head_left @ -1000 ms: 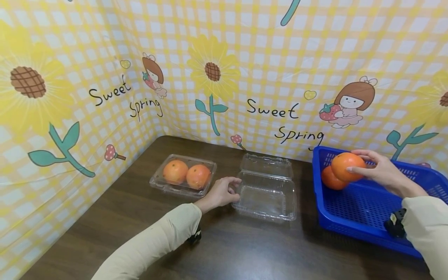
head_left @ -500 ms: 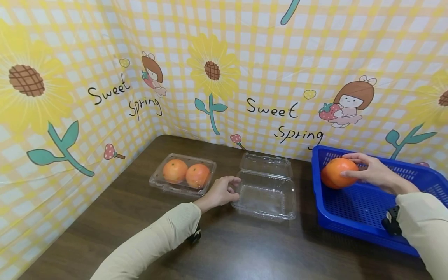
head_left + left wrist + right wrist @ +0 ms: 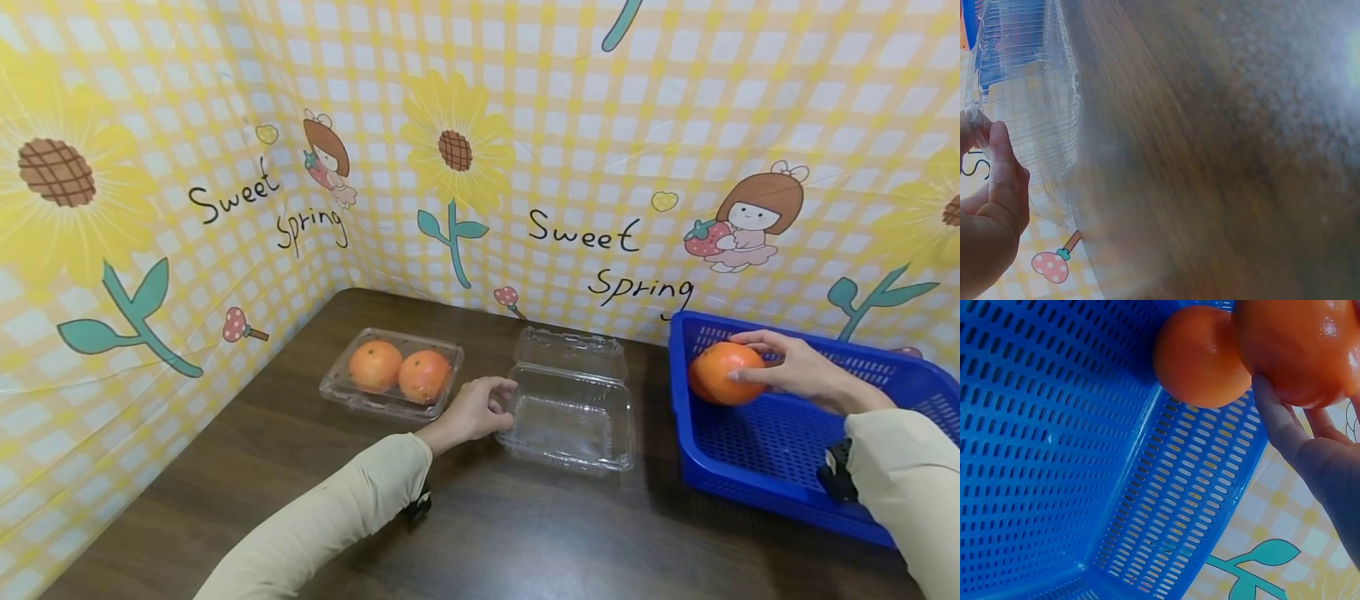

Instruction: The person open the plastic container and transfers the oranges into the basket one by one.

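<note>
My right hand (image 3: 798, 368) grips an orange (image 3: 722, 375) in the left end of a blue plastic basket (image 3: 787, 508). In the right wrist view, thumb and fingers curl round this orange, and a second orange (image 3: 1197, 359) sits beside it against the basket's slotted walls. The head view shows that second one hidden behind the held orange. Around the left edge of an opened clear plastic clamshell box (image 3: 566, 457), my left hand (image 3: 472, 410) pinches with thumb and fingers. The left wrist view has its fingers (image 3: 1001, 169) at the box's rim.
Left of my left hand stands a closed clear clamshell box (image 3: 356, 406) with two oranges inside. All of this rests on a dark wooden table (image 3: 480, 533). A yellow checked cloth (image 3: 562, 150) hangs behind the table and along its left side.
My right hand has lowered the held orange and shifted it slightly left, so it now covers the other orange in the head view. My left hand has stayed on the box edge.
</note>
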{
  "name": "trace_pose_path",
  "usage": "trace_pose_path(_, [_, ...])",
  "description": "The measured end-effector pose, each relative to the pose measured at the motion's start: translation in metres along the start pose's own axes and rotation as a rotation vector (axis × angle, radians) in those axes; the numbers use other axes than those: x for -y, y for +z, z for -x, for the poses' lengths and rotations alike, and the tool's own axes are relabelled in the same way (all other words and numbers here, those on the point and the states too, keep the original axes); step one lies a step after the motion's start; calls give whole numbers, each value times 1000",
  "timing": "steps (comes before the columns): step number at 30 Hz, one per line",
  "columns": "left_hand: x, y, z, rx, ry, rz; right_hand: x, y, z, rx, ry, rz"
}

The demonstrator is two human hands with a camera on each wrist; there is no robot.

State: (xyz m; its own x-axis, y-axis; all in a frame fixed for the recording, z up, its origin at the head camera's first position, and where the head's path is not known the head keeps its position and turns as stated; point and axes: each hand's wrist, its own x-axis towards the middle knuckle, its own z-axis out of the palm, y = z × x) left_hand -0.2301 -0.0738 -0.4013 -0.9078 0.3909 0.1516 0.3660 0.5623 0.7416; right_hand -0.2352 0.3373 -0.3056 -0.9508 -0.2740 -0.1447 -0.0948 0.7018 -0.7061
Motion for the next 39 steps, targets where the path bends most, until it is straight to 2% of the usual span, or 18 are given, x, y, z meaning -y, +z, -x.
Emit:
trace_pose_path(10, [1,1,-1,1,-2,-1,1,0,2,46,-15,-35])
trace_pose_path(15, [2,0,-1,2,1,1,1,-5,4,20,-9,-52])
trace_pose_path(24, [-1,0,0,-6,-5,9,1,-9,7,6,5,-1])
trace_pose_path(30, [-2,0,0,-6,-12,9,6,-9,10,-36,-43,19])
trace_pose_path(39, [-2,0,0,-12,-12,9,26,0,13,-100,-144,5])
